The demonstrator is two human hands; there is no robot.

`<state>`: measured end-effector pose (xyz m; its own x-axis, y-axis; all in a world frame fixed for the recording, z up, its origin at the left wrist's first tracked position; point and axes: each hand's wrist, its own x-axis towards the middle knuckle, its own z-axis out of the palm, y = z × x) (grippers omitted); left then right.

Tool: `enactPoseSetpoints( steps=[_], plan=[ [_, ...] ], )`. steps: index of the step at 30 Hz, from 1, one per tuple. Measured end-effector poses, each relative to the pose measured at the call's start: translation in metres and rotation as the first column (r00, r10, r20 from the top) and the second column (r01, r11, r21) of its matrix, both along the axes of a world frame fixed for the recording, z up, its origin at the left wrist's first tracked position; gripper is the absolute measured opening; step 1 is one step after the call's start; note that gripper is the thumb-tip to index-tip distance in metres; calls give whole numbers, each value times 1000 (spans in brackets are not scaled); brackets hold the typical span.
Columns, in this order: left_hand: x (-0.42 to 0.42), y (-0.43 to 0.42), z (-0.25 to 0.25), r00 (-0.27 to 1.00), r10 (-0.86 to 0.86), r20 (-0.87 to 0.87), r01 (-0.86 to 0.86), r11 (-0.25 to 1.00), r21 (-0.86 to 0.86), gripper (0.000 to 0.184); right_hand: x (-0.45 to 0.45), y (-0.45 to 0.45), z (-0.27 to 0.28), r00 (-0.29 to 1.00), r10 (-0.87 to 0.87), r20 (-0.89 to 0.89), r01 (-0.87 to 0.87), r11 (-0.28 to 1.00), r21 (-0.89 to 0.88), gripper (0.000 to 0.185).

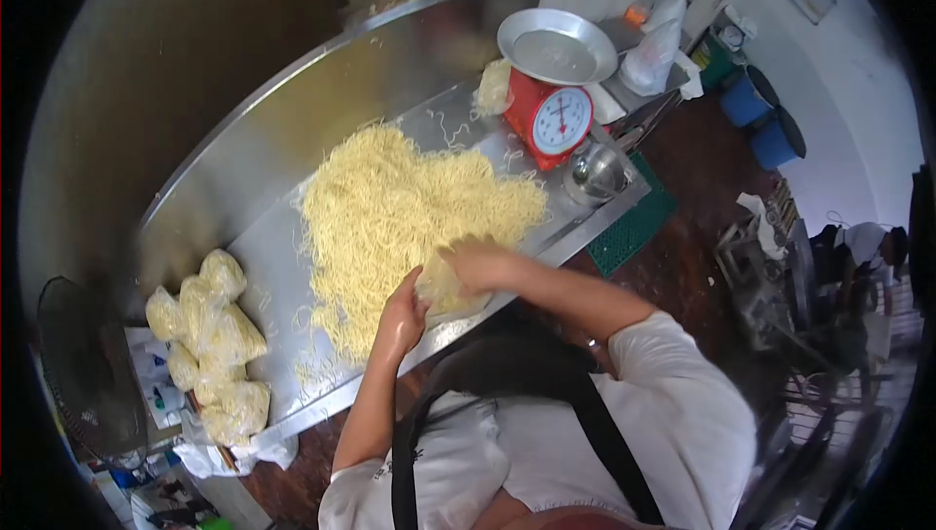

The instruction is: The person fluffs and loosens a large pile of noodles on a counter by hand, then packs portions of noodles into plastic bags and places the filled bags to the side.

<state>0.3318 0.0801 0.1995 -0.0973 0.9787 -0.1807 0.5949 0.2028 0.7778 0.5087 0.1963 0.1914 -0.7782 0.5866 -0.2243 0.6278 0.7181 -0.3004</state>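
Observation:
A large heap of pale yellow noodles (390, 198) lies loose on the steel table in front of me. At its near edge, my left hand (400, 317) is closed on the side of a clear plastic bag (441, 278). The bag looks yellowish, and how much is inside cannot be made out. My right hand (478, 265) is at the bag's other side, over the near edge of the heap. Its fingers are blurred and partly hidden, so whether they grip noodles or the bag is unclear.
Several filled bags of noodles (219, 335) are piled at the table's left end. A red dial scale (536, 116) with a metal pan (558, 46) stands at the right, beside a steel bowl (597, 175). A raised steel wall (322, 91) borders the far side.

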Motion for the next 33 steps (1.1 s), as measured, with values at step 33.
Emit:
enactPoseSetpoints(
  steps=[33],
  plan=[
    [113, 417, 167, 904, -112, 413, -87, 898, 432, 45, 229, 48, -1, 194, -663, -723, 377, 731, -569, 25]
  ],
)
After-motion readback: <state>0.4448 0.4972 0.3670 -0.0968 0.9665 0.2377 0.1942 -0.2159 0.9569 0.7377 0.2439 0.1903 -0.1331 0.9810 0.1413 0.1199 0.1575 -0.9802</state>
